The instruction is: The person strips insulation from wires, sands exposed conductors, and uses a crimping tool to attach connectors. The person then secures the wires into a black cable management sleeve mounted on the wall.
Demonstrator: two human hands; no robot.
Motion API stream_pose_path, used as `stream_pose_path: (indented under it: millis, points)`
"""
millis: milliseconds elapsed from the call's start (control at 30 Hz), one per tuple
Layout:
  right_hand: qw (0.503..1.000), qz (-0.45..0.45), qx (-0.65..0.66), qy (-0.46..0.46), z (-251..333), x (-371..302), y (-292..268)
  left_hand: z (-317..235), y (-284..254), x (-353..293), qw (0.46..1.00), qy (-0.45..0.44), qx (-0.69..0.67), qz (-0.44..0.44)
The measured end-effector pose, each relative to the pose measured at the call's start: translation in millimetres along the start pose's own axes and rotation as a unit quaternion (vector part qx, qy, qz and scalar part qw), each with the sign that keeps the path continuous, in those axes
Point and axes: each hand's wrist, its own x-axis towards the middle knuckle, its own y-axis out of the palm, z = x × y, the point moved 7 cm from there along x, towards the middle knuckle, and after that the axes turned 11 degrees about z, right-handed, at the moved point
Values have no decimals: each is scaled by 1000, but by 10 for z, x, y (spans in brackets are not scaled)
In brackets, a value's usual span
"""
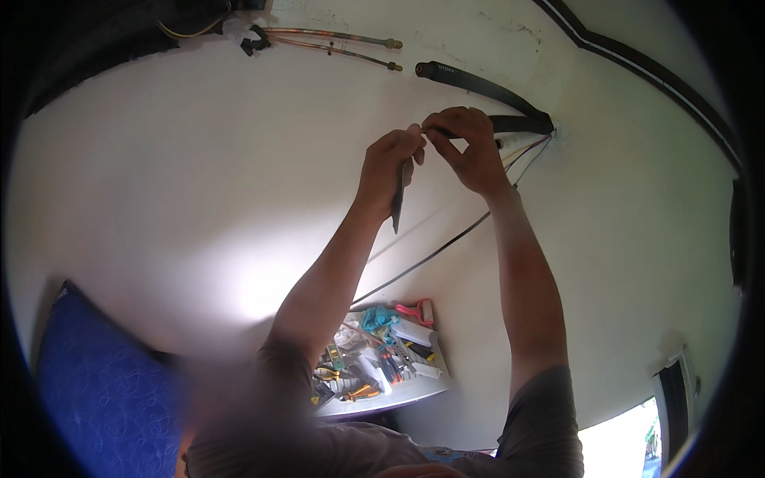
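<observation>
1. Wall (159, 183): pale; extended behind the left hand (390, 155) and the right hand (470, 143).
2. Pad (103, 390): blue with a pale swirl pattern; located well below the left hand, to its left.
3. Trim (655, 73): dark; ran along the wall above the right hand and to its right, well apart from it.
4. Table (410, 396): white-topped; stood below both hands and carried assorted tools.
5. Cable (434, 255): dark and thin; ran below the hands, slanting down leftward from below the right hand toward the table.
6. Upper tube (486, 88): black; lay above the right hand, its open end pointing left.
7. Lower tube (518, 124): black; extended from the wall to the right hand, partly hidden behind the fingers. It met the upper tube to the right of that hand.
8. Pipes (335, 37): two, copper; lay above the left hand and to its left, ends pointing right, apart from the upper tube.
9. Right hand: thumb and fingers were pinched on the end of the lower tube.
10. Left hand: fingers were curled around the strip (398, 209); the fingertips were just beside those of the right hand. Contact between them could not be determined.
11. Cloth (379, 319): teal; lay on the table, below the hands.
12. Strip: dark and flat; hung below the left palm, tilted slightly.
13. Pliers (362, 392): orange-handled; lay on the table, below the left hand.
</observation>
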Motion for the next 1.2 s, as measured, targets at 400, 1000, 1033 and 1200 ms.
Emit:
stream_pose_path:
  millis: [400, 1000, 1033, 1200]
  points:
    - [995, 48, 44, 69, 47, -15, 17, 127, -63, 12, 987, 13, -149, 57]
    - [989, 74, 65, 109, 53, -24, -36, 71, -102, 52, 995, 0, -75, 71]
    - [987, 84, 69, 121, 51, -33, -34, 101, -135, 26, 995, -10, -66, 68]
    - [981, 111, 94, 127, 102, 14, -54, 29, -228, -14, 997, 65, 25, 22]
